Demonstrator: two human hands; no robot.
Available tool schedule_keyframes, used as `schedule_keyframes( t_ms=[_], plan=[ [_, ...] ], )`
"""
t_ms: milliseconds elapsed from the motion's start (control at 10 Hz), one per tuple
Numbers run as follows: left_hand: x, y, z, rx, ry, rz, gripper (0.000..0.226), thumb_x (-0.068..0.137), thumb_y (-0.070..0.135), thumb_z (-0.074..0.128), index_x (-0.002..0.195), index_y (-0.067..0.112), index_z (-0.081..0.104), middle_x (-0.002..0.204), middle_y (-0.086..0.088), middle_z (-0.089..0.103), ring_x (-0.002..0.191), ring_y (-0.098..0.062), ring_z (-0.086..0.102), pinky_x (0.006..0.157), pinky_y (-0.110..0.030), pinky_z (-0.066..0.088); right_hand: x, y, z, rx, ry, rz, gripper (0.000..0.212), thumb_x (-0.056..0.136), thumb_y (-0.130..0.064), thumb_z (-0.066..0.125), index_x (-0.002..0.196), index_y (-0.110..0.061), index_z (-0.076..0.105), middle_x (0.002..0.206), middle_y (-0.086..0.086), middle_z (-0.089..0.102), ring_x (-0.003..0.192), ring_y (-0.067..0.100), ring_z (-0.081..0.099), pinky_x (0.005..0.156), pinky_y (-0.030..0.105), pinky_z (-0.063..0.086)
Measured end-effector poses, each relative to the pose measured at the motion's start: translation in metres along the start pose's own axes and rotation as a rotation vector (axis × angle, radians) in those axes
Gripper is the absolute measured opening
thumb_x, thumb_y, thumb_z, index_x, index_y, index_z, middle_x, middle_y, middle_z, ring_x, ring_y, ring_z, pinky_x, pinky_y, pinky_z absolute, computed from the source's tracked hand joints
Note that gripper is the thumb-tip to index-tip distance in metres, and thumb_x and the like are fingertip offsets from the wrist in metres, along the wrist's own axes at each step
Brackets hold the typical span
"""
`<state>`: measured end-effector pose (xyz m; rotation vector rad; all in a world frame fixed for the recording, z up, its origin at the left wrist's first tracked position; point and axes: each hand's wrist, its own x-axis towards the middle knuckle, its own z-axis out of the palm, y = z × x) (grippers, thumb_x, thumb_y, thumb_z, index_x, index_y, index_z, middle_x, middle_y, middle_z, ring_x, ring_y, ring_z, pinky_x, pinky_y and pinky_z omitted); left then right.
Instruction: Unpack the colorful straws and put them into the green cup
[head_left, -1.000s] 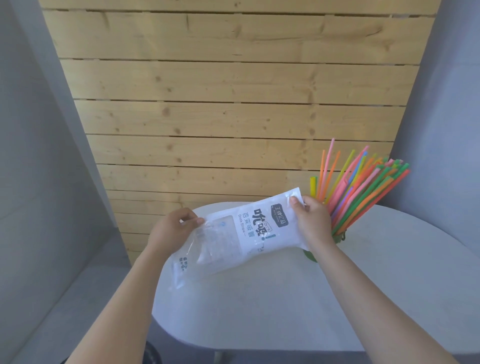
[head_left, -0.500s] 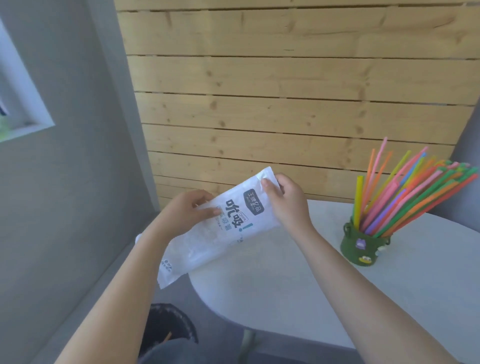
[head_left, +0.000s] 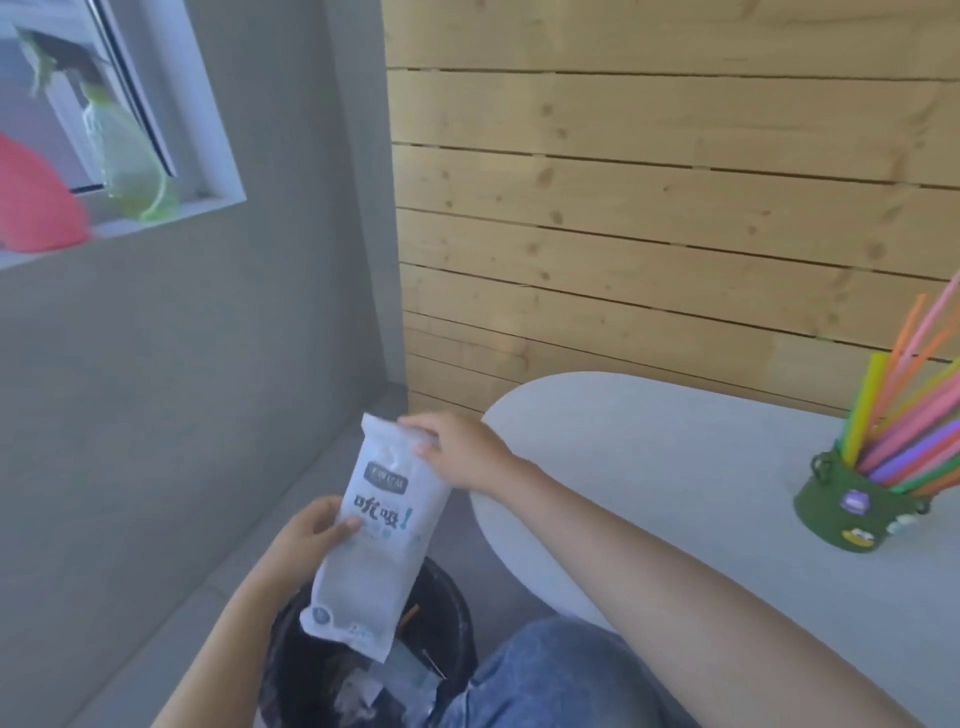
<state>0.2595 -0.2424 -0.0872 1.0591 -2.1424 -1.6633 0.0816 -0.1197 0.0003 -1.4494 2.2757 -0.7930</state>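
Both hands hold an empty white and clear plastic straw bag (head_left: 376, 540) upright, left of the table and over a black bin. My right hand (head_left: 457, 451) pinches its top edge. My left hand (head_left: 311, 532) grips its left side near the printed label. The green cup (head_left: 852, 506) stands on the white table at the far right, full of colorful straws (head_left: 906, 426) that fan out to the right and run off the frame.
A black trash bin (head_left: 447, 631) with scraps inside sits on the floor under the bag, beside my knee in blue jeans (head_left: 550, 675). The round white table (head_left: 649, 467) fills the right. A window ledge at upper left holds a pink object and a green bottle (head_left: 132, 166).
My view has swung left and down. Both hands carried the bag off the table to the left, turned it upright and lowered it over the bin.
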Motion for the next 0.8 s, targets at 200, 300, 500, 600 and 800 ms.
schedule_keyframes(
  t_ms=[200,300,500,600,800],
  plan=[
    [0.011,-0.06,-0.002,0.089,-0.089,-0.133,0.029,0.093,0.021,0.064,0.117,0.005,0.063,0.102,-0.008,0.077,0.096,-0.026,0.072,0.098,-0.053,0.05,0.001,0.019,0.025,0.027,-0.214,0.107,0.052,0.095,-0.019,0.05,0.144,-0.02,0.036,0.149,0.004,0.039,0.135,0.022,0.039,0.107,0.029,0.031],
    [0.014,-0.056,0.002,0.188,-0.077,-0.149,0.057,0.094,0.024,0.062,0.145,0.009,0.042,0.133,-0.014,0.06,0.122,-0.027,0.058,0.105,-0.036,0.041,0.0,0.023,0.027,-0.088,-0.314,0.118,0.054,0.098,-0.024,0.045,0.148,-0.019,0.026,0.155,0.005,0.028,0.14,0.024,0.029,0.111,0.032,0.026],
    [0.015,-0.01,0.013,0.237,-0.028,-0.072,0.049,0.098,0.028,0.055,0.144,0.017,0.043,0.143,-0.01,0.049,0.127,-0.022,0.051,0.091,-0.026,0.039,-0.012,0.022,0.017,-0.02,-0.218,0.126,0.049,0.096,-0.023,0.047,0.144,-0.019,0.036,0.15,0.004,0.038,0.137,0.022,0.037,0.112,0.033,0.031],
    [0.01,0.014,0.021,0.26,-0.024,0.001,0.046,0.098,0.031,0.053,0.142,0.02,0.045,0.137,-0.006,0.054,0.12,-0.019,0.053,0.089,-0.027,0.042,-0.028,0.024,0.007,0.019,-0.149,0.136,0.045,0.094,-0.023,0.05,0.138,-0.018,0.045,0.145,0.003,0.045,0.132,0.019,0.044,0.108,0.029,0.034],
    [-0.011,0.059,0.051,0.217,-0.056,0.134,0.038,0.099,0.031,0.052,0.136,0.021,0.052,0.115,0.002,0.063,0.111,-0.018,0.061,0.101,-0.04,0.047,-0.075,0.024,-0.02,0.136,0.031,0.175,0.034,0.093,-0.022,0.051,0.127,-0.02,0.056,0.13,0.005,0.057,0.115,0.018,0.055,0.093,0.026,0.042]
  ],
)
